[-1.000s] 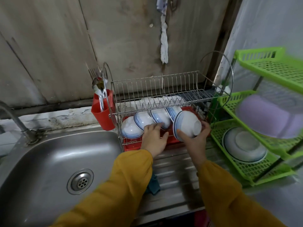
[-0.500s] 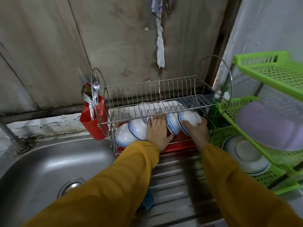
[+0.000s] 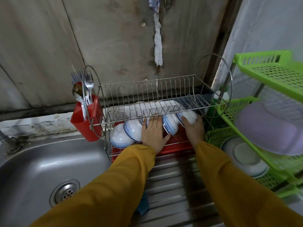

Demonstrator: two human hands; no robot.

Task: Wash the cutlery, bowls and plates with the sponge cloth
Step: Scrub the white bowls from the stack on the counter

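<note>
Bowl (image 3: 188, 116) on edge at right end of rack (image 3: 147, 89) lower tier; right hand (image 3: 194, 129) fingers curled round it; left hand (image 3: 153, 133) flat, fingers straight, on neighbouring bowls (image 3: 132, 131); probably wet, slippery, breakable; grip rim.

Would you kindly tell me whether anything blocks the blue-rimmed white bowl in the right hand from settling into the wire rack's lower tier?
Nothing visible does. The right hand holds the blue-rimmed white bowl beneath the upper tier of the steel wire rack, at the row's right end; the left hand rests on the neighbouring bowls.
</note>
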